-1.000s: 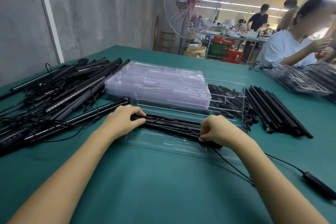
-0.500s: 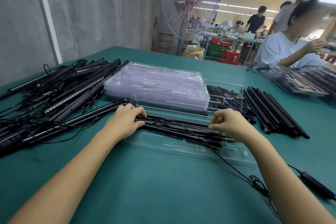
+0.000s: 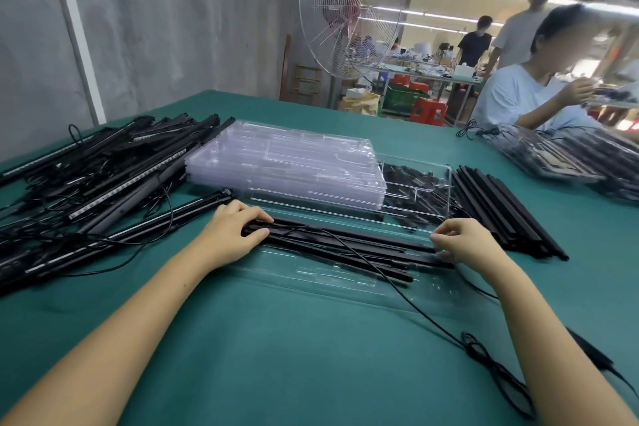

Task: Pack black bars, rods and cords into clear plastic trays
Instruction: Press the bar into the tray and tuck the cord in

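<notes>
Green cloth covers the counter, and nearest the camera, at about 4 o'clock from the work, a thin black cord lies in a loose coil and runs up and left toward the bars. Beyond it, straight ahead, a clear tray lies flat with a bundle of black bars laid across it from side to side. The hands are well apart, one at each end of the bundle: the left hand curls over the 9 o'clock end with the thumb against the side, and the right hand, fingers bent, pinches at the 3 o'clock end. Just behind, at 12 o'clock, sits a stack of empty trays. At 10 o'clock a tangled pile of bars and cords is spread out; at 2 o'clock a row of black rods lies side by side. Farther back stand a large fan and a seated person.
</notes>
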